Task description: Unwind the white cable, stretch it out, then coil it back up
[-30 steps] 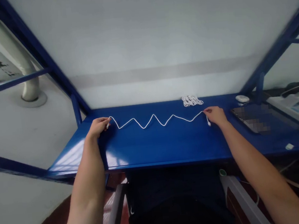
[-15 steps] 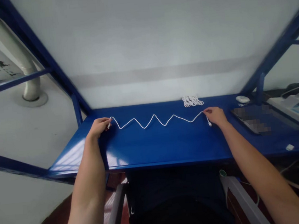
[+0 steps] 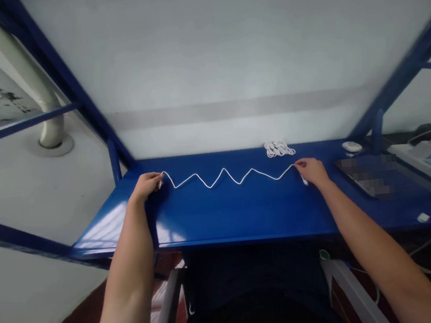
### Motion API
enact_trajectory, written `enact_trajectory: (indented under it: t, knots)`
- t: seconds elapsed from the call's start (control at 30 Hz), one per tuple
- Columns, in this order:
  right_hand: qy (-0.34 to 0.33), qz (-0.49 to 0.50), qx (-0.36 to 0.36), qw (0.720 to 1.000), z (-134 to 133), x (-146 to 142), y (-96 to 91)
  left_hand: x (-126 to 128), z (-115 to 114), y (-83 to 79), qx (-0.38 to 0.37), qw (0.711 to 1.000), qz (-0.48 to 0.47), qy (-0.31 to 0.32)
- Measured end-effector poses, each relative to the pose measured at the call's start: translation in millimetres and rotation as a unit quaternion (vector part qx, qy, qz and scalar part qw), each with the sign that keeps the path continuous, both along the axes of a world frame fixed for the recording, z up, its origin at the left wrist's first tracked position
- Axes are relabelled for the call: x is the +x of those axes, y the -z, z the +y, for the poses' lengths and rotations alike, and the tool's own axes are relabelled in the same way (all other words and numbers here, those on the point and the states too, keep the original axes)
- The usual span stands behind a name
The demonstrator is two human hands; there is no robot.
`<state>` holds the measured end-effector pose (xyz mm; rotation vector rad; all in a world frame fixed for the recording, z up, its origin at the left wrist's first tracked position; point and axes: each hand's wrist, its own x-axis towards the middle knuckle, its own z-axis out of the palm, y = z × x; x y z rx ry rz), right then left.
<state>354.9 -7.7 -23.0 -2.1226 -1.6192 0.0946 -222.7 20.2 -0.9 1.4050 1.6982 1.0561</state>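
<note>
A thin white cable (image 3: pixel 224 176) lies in a zigzag across the blue table (image 3: pixel 244 215). My left hand (image 3: pixel 145 186) pinches the cable's left end, fingers closed on it. My right hand (image 3: pixel 312 170) pinches the cable near its right end, and the small white plug hangs just below my fingers. Both hands rest on the tabletop, stretched wide apart.
A bundle of coiled white cables (image 3: pixel 278 149) sits at the table's back edge. To the right are a white mouse (image 3: pixel 351 146), a blurred dark flat device (image 3: pixel 371 178) and a small white piece (image 3: pixel 422 218). Blue frame posts rise at both back corners. A grey wall stands behind.
The hands and cable keep their places on the table. The whole view has shifted slightly down and to the right from a small head movement.
</note>
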Motion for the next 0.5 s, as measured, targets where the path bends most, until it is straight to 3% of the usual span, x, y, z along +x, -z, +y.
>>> enact_trajectory:
  t: [0.5]
  knots:
    - [0.006,-0.008,-0.043,0.999,-4,-16,-2.5,5,2,1.7,-0.017,0.998,0.049,-0.030]
